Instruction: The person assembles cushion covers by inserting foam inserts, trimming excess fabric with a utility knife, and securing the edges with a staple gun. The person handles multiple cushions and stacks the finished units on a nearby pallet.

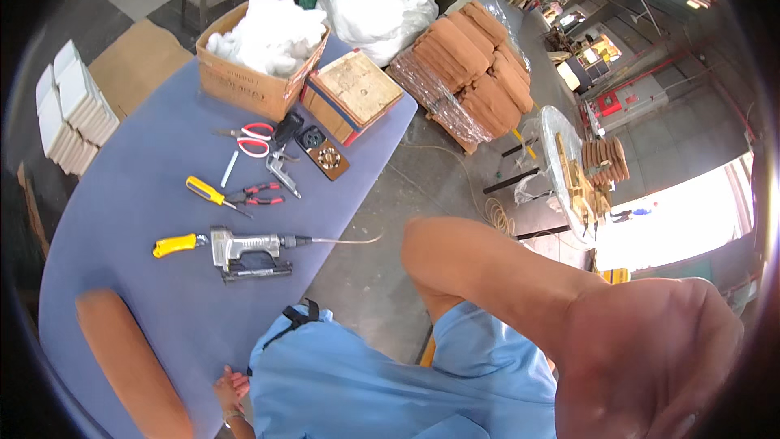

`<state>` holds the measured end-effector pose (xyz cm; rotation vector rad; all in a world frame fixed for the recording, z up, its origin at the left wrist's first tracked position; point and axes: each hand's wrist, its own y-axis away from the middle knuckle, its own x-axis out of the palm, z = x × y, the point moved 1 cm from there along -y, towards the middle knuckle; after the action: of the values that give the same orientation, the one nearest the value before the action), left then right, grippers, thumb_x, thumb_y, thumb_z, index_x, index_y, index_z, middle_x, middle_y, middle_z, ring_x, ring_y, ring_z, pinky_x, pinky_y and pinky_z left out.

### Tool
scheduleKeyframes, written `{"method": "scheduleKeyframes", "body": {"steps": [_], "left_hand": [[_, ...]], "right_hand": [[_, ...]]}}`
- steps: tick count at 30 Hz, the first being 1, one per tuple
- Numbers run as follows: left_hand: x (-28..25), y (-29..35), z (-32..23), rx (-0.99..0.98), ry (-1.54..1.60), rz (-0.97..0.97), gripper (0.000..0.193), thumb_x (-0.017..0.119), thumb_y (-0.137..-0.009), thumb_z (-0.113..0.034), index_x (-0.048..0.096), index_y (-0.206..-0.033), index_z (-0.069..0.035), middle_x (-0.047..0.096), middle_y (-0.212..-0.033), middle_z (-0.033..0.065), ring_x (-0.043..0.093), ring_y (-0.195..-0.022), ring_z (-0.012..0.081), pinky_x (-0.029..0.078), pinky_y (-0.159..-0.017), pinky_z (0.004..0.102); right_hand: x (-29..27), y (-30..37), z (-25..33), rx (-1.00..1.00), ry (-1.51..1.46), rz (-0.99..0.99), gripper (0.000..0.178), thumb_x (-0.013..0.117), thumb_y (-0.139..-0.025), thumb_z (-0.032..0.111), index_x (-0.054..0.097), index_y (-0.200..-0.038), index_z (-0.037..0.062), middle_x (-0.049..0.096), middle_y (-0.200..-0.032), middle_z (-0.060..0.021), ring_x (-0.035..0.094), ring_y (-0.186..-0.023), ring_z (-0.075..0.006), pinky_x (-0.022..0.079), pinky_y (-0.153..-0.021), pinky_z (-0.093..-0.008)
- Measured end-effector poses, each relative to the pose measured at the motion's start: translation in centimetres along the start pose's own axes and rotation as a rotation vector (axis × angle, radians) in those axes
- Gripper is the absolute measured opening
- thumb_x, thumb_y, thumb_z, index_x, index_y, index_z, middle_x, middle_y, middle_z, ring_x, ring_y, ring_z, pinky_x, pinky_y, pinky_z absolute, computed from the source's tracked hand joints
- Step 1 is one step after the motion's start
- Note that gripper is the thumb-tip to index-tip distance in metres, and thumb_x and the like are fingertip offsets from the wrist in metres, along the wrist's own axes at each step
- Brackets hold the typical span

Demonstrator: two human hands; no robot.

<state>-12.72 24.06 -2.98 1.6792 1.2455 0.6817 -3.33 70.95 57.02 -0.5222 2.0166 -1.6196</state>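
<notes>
A: Two hands are in view, but neither one is clear. The left hand [231, 390] sits low in the frame, left of centre, at the near edge of the tabletop [146, 195]. Its fingers look curled, yet I cannot tell if they hold something.

B: And the right hand [650, 358]?

A: It is lifted very near the camera and fills the lower right corner as a blur. The elbow is bent and points to the middle of the frame. I cannot tell if it is open or closed.

B: Which thing is nearest to the left hand?

A: The long brown pad [126, 362], lying slanted on the tabletop at the lower left, near the hand but not touching it. The pneumatic stapler [244, 254] lies just above, on its side, with its thin hose [349, 240] hanging over the edge.

B: How to work well here?

A: I think the left hand should press the pad flat, with the fingers away from the stapler nose. The right hand should come down first and take the stapler by its handle, without pulling the hose against the screwdriver [207, 192].
</notes>
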Motion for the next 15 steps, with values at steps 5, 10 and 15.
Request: {"method": "scheduleKeyframes", "body": {"steps": [5,10,15], "left_hand": [[0.5,2.0,-1.1,0.055,0.064,-0.003,0.062,0.067,-0.097,-0.051,0.067,-0.101,0.011,0.074,-0.088,0.0234,0.073,-0.068,0.028,0.063,-0.062,0.0362],[1.2,2.3,-1.5,0.06,0.083,-0.034,0.06,0.067,-0.098,-0.049,0.068,-0.103,0.011,0.074,-0.087,0.0234,0.073,-0.066,0.0291,0.063,-0.061,0.0366],[1.0,1.5,-0.4,0.094,0.087,-0.041,0.065,0.066,-0.097,-0.053,0.067,-0.103,0.012,0.074,-0.088,0.0237,0.073,-0.065,0.0289,0.063,-0.061,0.0372]], "right_hand": [[-0.2,-0.2,0.4,0.028,-0.004,-0.012,0.024,0.062,-0.097,0.038,0.071,-0.11,0.0197,0.072,-0.097,0.0051,0.066,-0.082,-0.0069,0.049,-0.078,-0.0221],[0.0,-0.9,0.4,0.042,-0.007,-0.035,0.026,0.062,-0.097,0.038,0.07,-0.112,0.0182,0.072,-0.098,0.0039,0.065,-0.082,-0.0072,0.049,-0.078,-0.0223],[-0.2,-0.4,0.5,0.012,-0.036,-0.032,0.027,0.062,-0.097,0.037,0.068,-0.114,0.0166,0.072,-0.099,0.0027,0.065,-0.081,-0.0075,0.049,-0.077,-0.0225]]}}
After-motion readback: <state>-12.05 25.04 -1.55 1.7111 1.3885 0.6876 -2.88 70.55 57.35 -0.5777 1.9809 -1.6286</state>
